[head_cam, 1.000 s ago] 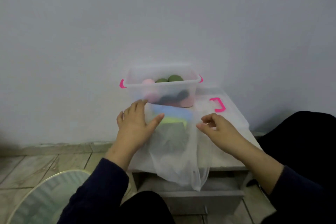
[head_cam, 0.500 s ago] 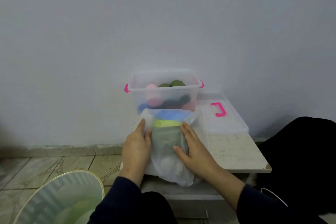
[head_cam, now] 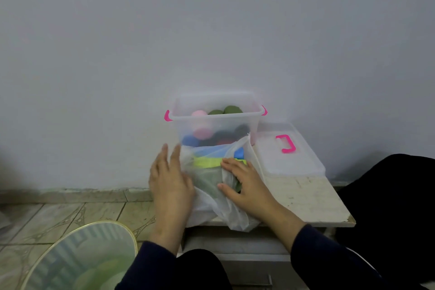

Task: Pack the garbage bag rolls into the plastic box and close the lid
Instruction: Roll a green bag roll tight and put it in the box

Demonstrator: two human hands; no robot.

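A clear plastic box [head_cam: 215,115] with pink latches stands on the small table [head_cam: 313,198] against the wall, holding several pink, green, blue and dark garbage bag rolls [head_cam: 231,110]. In front of it lies a thin white plastic bag [head_cam: 235,216] with blue, yellow-green and green rolls [head_cam: 207,162] inside. My right hand [head_cam: 244,183] reaches into the bag's mouth and closes around a dark green roll. My left hand [head_cam: 168,179] rests flat against the bag's left side, fingers apart. The clear lid [head_cam: 299,165] with a pink handle lies to the right of the box.
A round pale basin [head_cam: 80,259] sits on the tiled floor at lower left. A drawer front [head_cam: 254,268] shows under the table top. A dark cloth mass [head_cam: 397,207] lies to the right of the table. The white wall is right behind the box.
The bag's mouth has been pulled open on the right side. My right hand has slipped inside it onto the green roll. My left hand has shifted slightly outward along the bag.
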